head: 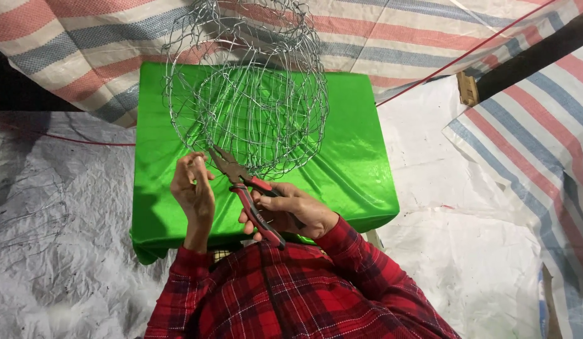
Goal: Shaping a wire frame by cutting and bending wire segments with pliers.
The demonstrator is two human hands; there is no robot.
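A round basket of thin silver wire (247,94) stands on a table draped in bright green cloth (351,163). My right hand (291,210) grips red-handled pliers (244,188), whose dark jaws point up-left and meet the basket's lower rim. My left hand (192,188) is raised beside the jaw tips, fingers pinched at the wire rim there. Both sleeves are red plaid.
Striped red, blue and white tarpaulin (392,37) hangs behind the table and lies at the right. Crinkled grey-white sheeting (65,251) covers the ground, with loose wire (28,213) on it at the left. A thin red cord (467,53) runs across the back.
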